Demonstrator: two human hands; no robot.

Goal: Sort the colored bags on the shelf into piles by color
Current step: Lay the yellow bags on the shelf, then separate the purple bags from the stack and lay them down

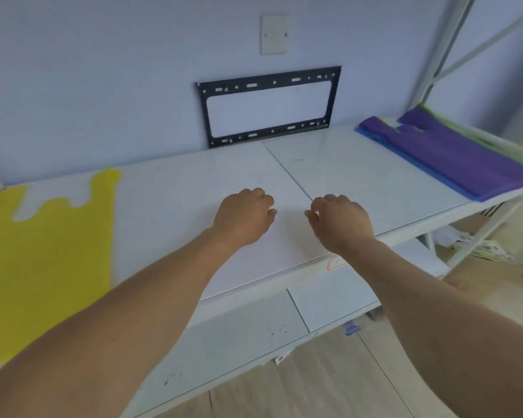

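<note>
A yellow bag [49,260] lies flat on the left end of the white shelf [169,191]. At the right end sits a stack with a purple bag [453,152] on top, a blue bag [429,171] edge under it and a green bag [480,140] edge behind it. My left hand [243,218] and my right hand [340,220] hover side by side over the middle of the shelf, knuckles up, fingers loosely curled, with nothing visible in them. The surface under them looks slightly whiter; I cannot tell whether a bag lies there.
A black metal bracket [267,105] is fixed to the wall behind the shelf, with a white wall plate [274,34] above it. A lower shelf board [248,330] juts out below. The shelf's white uprights [441,55] rise at the right, over wooden floor [329,381].
</note>
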